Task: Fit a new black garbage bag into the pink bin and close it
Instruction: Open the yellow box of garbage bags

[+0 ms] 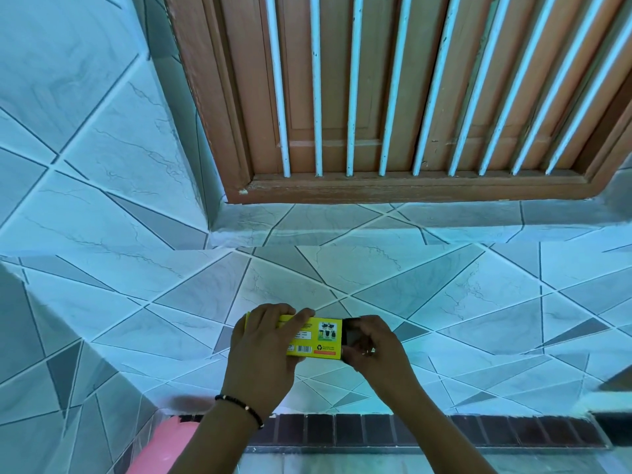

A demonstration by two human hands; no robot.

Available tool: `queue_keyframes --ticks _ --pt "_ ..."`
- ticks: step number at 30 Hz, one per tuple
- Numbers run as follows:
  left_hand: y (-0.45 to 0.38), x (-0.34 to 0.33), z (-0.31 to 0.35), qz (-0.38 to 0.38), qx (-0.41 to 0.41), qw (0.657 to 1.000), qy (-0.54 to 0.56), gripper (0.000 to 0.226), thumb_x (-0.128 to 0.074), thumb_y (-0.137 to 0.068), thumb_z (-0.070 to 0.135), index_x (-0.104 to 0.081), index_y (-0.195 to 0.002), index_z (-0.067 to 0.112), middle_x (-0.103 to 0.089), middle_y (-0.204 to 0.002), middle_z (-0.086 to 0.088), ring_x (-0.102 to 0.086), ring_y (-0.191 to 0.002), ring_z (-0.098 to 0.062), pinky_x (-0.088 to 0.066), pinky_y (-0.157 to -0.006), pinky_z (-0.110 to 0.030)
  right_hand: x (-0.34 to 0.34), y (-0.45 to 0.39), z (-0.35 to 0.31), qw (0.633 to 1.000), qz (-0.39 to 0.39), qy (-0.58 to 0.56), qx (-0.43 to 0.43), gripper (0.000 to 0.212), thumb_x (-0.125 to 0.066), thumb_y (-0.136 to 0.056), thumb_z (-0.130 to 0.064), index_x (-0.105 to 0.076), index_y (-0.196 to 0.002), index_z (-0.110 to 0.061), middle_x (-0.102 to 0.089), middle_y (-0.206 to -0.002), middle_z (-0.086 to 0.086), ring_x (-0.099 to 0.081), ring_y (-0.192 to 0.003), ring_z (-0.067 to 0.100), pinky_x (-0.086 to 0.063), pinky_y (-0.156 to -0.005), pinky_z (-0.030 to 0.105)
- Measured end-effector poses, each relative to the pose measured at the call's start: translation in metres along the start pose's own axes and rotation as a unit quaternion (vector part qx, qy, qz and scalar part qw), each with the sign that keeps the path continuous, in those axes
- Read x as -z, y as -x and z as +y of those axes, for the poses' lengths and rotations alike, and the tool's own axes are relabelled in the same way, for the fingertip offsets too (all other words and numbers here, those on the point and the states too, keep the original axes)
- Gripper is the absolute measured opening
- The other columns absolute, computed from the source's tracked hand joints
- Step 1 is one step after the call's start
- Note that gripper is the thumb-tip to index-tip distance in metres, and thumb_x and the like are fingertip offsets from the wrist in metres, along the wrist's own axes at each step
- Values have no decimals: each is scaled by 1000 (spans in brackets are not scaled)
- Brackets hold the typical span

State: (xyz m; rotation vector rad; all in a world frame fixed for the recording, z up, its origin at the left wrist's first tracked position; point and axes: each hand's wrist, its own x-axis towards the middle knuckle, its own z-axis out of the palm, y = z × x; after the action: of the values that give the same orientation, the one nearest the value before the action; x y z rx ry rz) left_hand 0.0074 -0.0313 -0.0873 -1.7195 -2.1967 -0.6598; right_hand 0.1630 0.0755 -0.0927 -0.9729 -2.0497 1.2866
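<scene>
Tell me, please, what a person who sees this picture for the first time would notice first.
The eye falls first on the bright yellow box, held in the low centre by the left hand, while the right hand pinches something black at its open end. Above stands a brown wooden window frame with white bars. A pink bin shows at the bottom left edge.

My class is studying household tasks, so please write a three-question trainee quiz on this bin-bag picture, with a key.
1. True or false: the left hand grips the yellow bag box.
2. What does the right hand pinch at the box's right end? A) black bag roll B) lid C) scissors
3. In which corner does the pink bin show?

Key: 1 true; 2 A; 3 bottom left.
</scene>
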Motion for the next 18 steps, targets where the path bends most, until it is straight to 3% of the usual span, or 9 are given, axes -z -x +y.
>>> queue_keyframes --ticks 4,6,8,12,16,18 --pt "-1 -2 2 3 -39 998 -54 80 -88 -43 27 -53 -114 38 -64 -103 7 -43 -105 -16 -50 -87 -50 -2 -3 5 998 -40 28 -32 27 -77 -68 -13 -59 -79 -30 -62 -88 -1 -59 -66 6 -48 -58 18" --pt "-1 -3 4 -7 -51 996 -70 78 -87 -42 27 -54 -113 39 -63 -102 9 -43 -106 -16 -49 -88 -49 -4 -3 9 997 -50 25 -52 20 -77 -68 -15 -62 -80 -21 -69 -85 1 -64 -71 9 -54 -64 25" --pt "-2 -4 4 -17 -57 996 -71 77 -86 -43 27 -55 -112 39 -62 -103 9 -43 -107 -16 -50 -88 -49 -5 -2 11 996 -64 15 -67 18 -78 -68 -20 -64 -79 -22 -73 -85 0 -69 -77 13 -57 -73 31" --pt "-4 -3 0 -35 -64 996 -43 78 -84 -47 29 -51 -116 40 -61 -106 10 -42 -108 -13 -51 -87 -46 0 0 12 993 -85 -46 -74 19 -80 -67 -13 -67 -75 -25 -72 -71 -10 -66 -67 3 -54 -68 25" --pt "-6 0 -9 -32 -51 998 -14 76 -82 -53 29 -49 -121 40 -61 -108 9 -42 -107 -13 -52 -85 -43 12 -5 15 991 -86 -78 -70 28 -79 -66 -10 -70 -91 -19 -74 -88 9 -69 -78 25 -55 -78 37" --pt "-8 2 -10 -25 -33 999 3 75 -81 -55 29 -48 -121 40 -61 -109 8 -42 -107 -13 -51 -84 -41 21 -7 15 989 -68 -112 -70 30 -77 -68 -3 -68 -94 -13 -71 -92 18 -64 -75 26 -54 -72 33"
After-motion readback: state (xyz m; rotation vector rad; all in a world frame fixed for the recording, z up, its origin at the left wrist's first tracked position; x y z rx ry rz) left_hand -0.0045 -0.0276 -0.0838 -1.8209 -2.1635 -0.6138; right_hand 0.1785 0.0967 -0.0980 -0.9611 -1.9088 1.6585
